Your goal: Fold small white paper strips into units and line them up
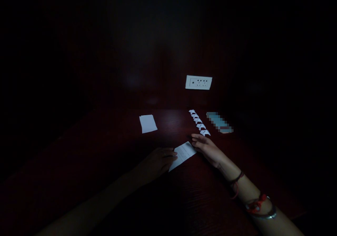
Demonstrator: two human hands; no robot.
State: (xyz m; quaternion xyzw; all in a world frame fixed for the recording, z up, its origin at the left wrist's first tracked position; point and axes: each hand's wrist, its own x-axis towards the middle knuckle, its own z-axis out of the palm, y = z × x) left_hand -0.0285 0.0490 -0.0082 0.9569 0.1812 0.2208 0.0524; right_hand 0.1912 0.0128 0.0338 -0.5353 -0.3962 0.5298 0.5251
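Note:
A small printed sheet of paper lies at a slant on the dark red table in front of me. My left hand has its fingertips over the paper's left edge and holds it; a ring shows on one finger. At the paper's upper right corner is my right hand, its fingers stretched out and nothing gripped in them. Whether the right fingers touch the corner is hard to tell. Just beyond them, several folded white paper pieces form a slanting row.
To the back left sits a small stack of white paper sheets. A phone-like flat object, blurred out, lies right of the folded row. A white socket panel is on the wall behind the table. The surroundings are very dark.

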